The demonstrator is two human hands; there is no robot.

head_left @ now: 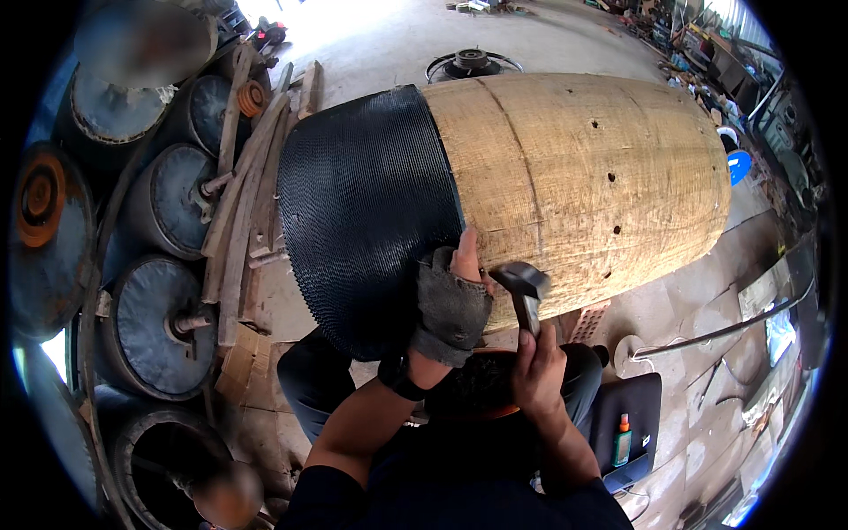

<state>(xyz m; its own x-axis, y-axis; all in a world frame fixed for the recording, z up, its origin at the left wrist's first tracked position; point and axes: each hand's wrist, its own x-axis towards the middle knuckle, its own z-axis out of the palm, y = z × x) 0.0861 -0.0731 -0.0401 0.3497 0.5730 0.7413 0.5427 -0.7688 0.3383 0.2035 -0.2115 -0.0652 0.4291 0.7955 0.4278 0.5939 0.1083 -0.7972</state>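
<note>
A big wooden drum [565, 168] lies on its side before me. Black ribbed sheeting [362, 177] wraps its left part, ending in a straight edge around the wood. My left hand [453, 305], in a dark grey fingerless glove, presses at that edge. One finger points up along the seam and the others are curled; whatever they may pinch is hidden. My right hand [539, 367] is wrapped around the handle of a hammer [523, 283]. The hammer's head hangs just right of my left fingers, over the wood's near side. Several dark holes dot the bare wood.
Black drums with metal ends [163, 327] are stacked at the left, beside long wooden planks [238, 221]. Between my knees sits a dark container [481, 384] with an orange rim. A green bottle with an orange top [623, 440] stands on a black case [643, 397] at my right.
</note>
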